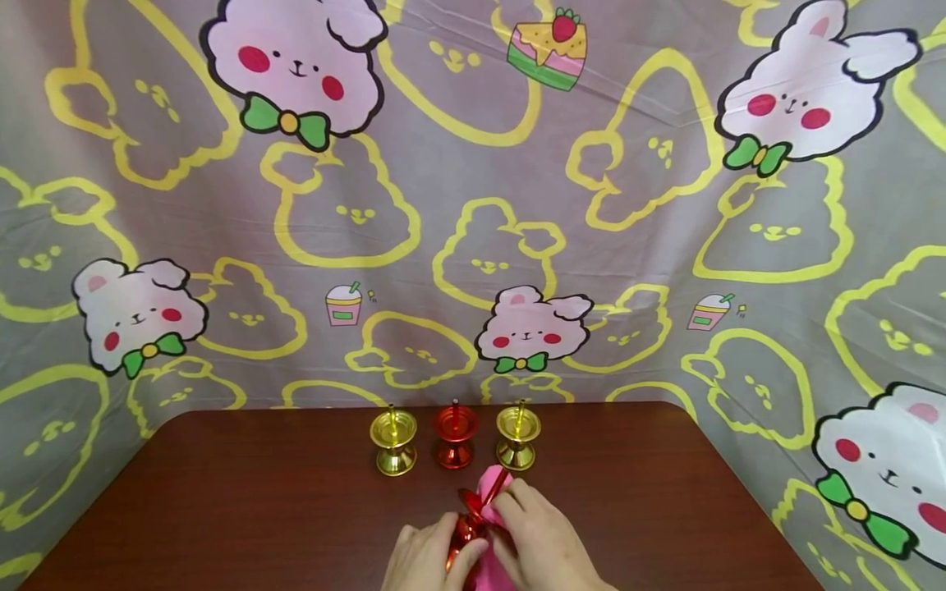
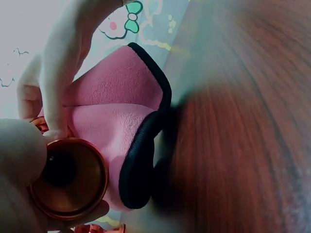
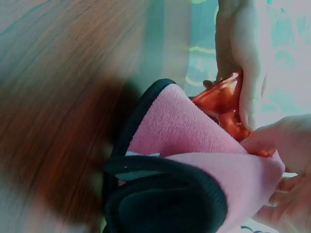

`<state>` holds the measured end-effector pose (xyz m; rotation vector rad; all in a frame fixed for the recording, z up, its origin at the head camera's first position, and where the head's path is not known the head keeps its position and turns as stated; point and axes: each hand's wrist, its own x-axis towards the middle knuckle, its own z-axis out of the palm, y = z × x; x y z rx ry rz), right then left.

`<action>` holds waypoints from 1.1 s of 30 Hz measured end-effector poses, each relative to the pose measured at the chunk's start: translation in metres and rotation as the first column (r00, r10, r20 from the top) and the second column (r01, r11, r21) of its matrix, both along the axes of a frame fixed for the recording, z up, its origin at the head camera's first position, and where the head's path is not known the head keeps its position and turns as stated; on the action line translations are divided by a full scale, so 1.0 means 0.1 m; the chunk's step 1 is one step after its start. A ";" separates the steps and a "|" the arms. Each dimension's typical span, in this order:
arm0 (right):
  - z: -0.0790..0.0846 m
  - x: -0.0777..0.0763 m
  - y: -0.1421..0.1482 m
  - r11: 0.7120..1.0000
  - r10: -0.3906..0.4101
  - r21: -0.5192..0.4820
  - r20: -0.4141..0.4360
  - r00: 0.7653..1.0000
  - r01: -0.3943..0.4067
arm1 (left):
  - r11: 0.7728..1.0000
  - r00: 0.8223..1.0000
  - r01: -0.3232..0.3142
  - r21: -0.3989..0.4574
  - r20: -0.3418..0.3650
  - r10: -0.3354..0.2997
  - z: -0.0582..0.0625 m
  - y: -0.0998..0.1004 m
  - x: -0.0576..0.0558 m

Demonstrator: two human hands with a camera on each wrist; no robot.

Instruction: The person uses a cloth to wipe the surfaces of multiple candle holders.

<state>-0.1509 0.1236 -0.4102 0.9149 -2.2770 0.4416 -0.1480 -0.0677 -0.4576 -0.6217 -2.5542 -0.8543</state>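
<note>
My left hand (image 1: pixel 421 558) grips a shiny red metal candle holder (image 1: pixel 467 529), tilted above the table, around its lower part. Its hollow round base (image 2: pixel 85 194) faces the left wrist camera. My right hand (image 1: pixel 547 533) pinches a pink cloth (image 1: pixel 493 478) against the dish end, close to the holder's centre post. Black edging (image 2: pixel 133 179) borders the cloth, whose folds hang down between the hands in both wrist views. In the right wrist view, part of the red holder (image 3: pixel 228 99) shows behind the cloth; the rest is hidden by cloth and fingers.
Behind the hands stand a gold candle holder (image 1: pixel 395 455), a red one (image 1: pixel 454 451) and another gold one (image 1: pixel 516 453), upright in a row. The dark wood table (image 1: pixel 222 492) ends at a hanging grey sheet (image 1: pixel 421 287) with cartoon prints.
</note>
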 end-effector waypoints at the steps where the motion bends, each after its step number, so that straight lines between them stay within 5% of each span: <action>1: 0.00 0.00 0.01 1.000 0.014 -0.020 0.033 0.999 -0.014 | 1.000 1.000 0.003 0.009 0.013 -0.003 -0.01 -0.01 0.00; 5: 0.00 -0.02 0.05 0.971 0.155 -0.212 0.181 0.971 -0.115 | 0.984 0.989 0.069 0.164 0.116 -0.088 -0.01 -0.10 -0.03; 9: 0.00 -0.05 0.08 0.898 0.299 -0.394 0.216 0.929 -0.198 | 0.926 0.952 0.164 0.341 0.191 -0.239 0.00 -0.18 -0.05; 17: -0.04 -0.10 0.08 0.900 0.332 -0.312 0.039 0.942 -0.304 | 0.901 0.915 0.217 0.375 0.245 -0.322 0.01 -0.22 -0.05; 19: -0.05 -0.11 0.08 0.898 0.344 -0.294 0.008 0.939 -0.326 | 0.880 0.896 0.244 0.407 0.254 -0.365 0.00 -0.23 -0.05; 22: -0.06 -0.12 0.09 0.896 0.351 -0.286 -0.009 0.936 -0.338 | 0.803 0.838 0.321 0.503 0.245 -0.488 -0.03 -0.26 -0.07; 27: -0.08 -0.14 0.09 0.878 0.389 -0.281 -0.056 0.920 -0.388 | 0.563 0.675 0.390 0.728 0.189 -0.713 -0.06 -0.30 -0.10; 29: -0.08 -0.13 0.09 0.873 0.402 -0.270 -0.073 0.913 -0.406 | 0.492 0.632 0.368 0.789 0.176 -0.755 -0.06 -0.31 -0.10; 31: -0.07 -0.13 0.08 0.870 0.414 -0.255 -0.087 0.906 -0.422 | 0.473 0.628 0.338 0.814 0.179 -0.757 -0.05 -0.30 -0.08; 33: -0.06 -0.12 0.07 0.868 0.424 -0.233 -0.114 0.898 -0.439 | 0.500 0.662 0.303 0.811 0.198 -0.723 -0.04 -0.30 -0.06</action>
